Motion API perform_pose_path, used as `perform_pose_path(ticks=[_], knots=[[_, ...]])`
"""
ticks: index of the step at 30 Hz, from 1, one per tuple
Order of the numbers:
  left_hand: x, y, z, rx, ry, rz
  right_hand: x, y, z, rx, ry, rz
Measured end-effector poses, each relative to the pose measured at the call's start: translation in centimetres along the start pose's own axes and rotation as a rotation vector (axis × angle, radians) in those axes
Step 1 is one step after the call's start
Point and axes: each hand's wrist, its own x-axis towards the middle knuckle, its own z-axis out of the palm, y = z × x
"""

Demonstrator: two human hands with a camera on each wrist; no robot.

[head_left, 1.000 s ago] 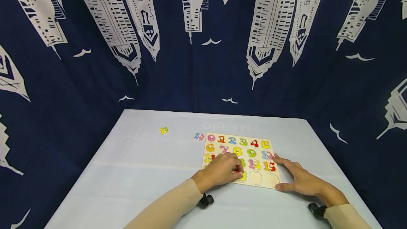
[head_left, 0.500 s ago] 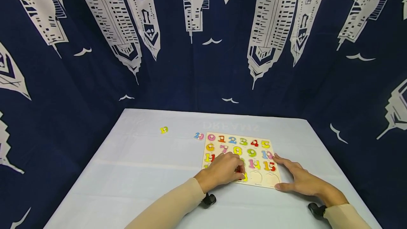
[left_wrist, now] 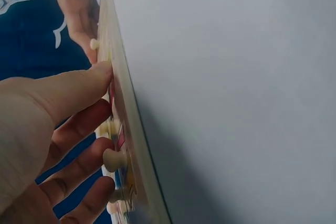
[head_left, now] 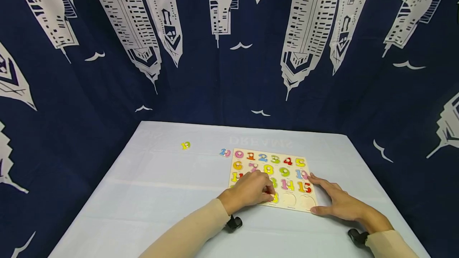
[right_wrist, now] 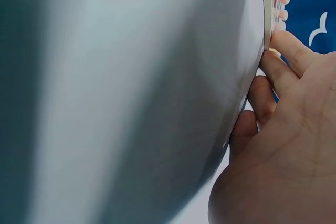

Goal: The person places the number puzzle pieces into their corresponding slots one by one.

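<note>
A wooden number puzzle board (head_left: 292,179) lies on the white table, carrying coloured number pieces with knobs. My left hand (head_left: 250,188) reaches over its lower row. Thumb and index finger pinch a red-and-yellow piece that looks like an 18 (head_left: 275,198), partly hidden by the fingers. In the left wrist view, the left hand's other fingertips lie close to wooden knobs (left_wrist: 115,159). My right hand (head_left: 338,200) rests at the board's right side, fingers on the edge and thumb at the near corner. Two recesses (head_left: 289,200) at the lower right hold no piece.
A blue-and-pink 20 piece (head_left: 225,153) lies loose beside the board's far left corner. Farther left is a yellow-green piece (head_left: 185,145), apparently a 19. A dark blue cloth (head_left: 222,83) with white buildings hangs behind the table (head_left: 150,178).
My left hand shifts only slightly over the lower row, staying at the same piece. The right hand stays at the board's edge. The whole view drifts a little.
</note>
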Motion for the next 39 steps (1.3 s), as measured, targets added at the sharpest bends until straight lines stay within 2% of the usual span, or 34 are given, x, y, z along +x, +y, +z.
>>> perform_pose_path(ticks=[3, 6, 10, 15, 21, 27, 30, 36, 39], knots=[[-0.2, -0.5, -0.2, -0.052, -0.012, -0.008, 0.0, 0.2, 0.0, 0.0, -0.002, 0.006], [-0.4, -1.5, -0.7, -0.109, -0.005, -0.048, 0.1, 0.2, 0.0, 0.002, -0.007, 0.016], [-1.0, -3.7, -2.4, -0.16, 0.068, -0.131, 0.1, 0.1, -0.1, -0.005, -0.01, 0.022], [-2.5, -7.4, -5.1, -0.194, 0.205, -0.232, 0.2, 0.0, -0.1, -0.009, -0.006, 0.018], [-4.6, -12.6, -7.3, -0.133, 0.351, -0.379, 0.2, 0.2, 0.0, -0.012, -0.002, 0.022], [-7.2, -17.4, -9.0, -0.089, 0.444, -0.571, 0.2, 0.2, 0.0, 0.005, -0.001, 0.015], [-8.2, -19.5, -9.6, -0.092, 0.464, -0.633, 0.2, 0.3, 0.1, 0.008, -0.007, 0.019], [-9.5, -22.6, -10.3, -0.119, 0.485, -0.677, 0.2, 0.4, 0.1, -0.003, -0.016, 0.04], [-9.6, -25.2, -9.7, -0.086, 0.499, -0.66, 0.2, 0.3, -0.1, -0.011, -0.017, 0.05]])
